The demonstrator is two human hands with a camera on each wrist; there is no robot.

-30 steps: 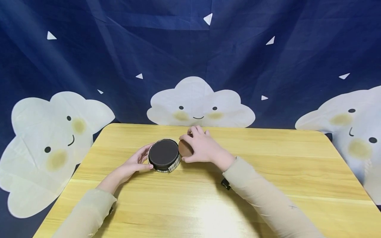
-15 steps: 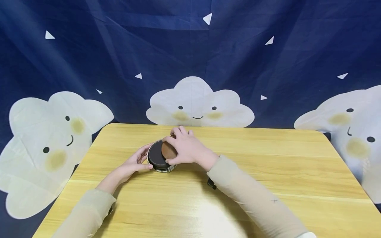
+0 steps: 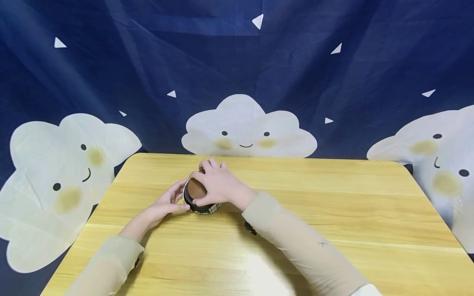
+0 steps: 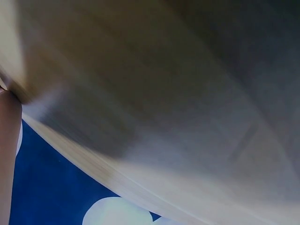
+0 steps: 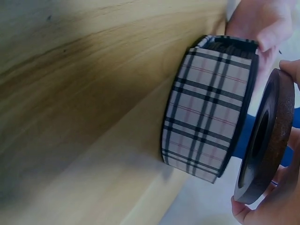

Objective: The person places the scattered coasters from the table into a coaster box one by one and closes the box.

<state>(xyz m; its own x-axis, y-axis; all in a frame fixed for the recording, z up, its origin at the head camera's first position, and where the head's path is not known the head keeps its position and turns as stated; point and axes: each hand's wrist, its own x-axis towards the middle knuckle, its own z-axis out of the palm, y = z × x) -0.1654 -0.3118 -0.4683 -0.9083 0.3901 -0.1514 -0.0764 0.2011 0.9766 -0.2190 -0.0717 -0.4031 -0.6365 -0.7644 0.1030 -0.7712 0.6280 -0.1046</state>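
Note:
A round plaid coaster holder (image 3: 213, 209) stands on the table, its checked side (image 5: 206, 108) large in the right wrist view. Dark round coasters (image 3: 187, 198) show inside it in the head view. My left hand (image 3: 166, 204) holds the holder from the left, thumb at the front and fingers behind. Over the holder, my right hand (image 3: 222, 185) grips a brown round disc (image 3: 196, 189) by its edge. From the right wrist, the disc (image 5: 280, 136) has a thick rim and a recessed, ringed underside; a narrow gap separates it from the holder.
The light wooden table (image 3: 314, 213) has rounded far corners. Behind it hangs a dark blue cloth (image 3: 222, 61) with white clouds (image 3: 248, 119). The left wrist view is mostly blurred tabletop (image 4: 140, 93).
My right hand has carried the brown disc leftward from beside the holder to above it, covering most of the dark top. My left hand and the holder have stayed put.

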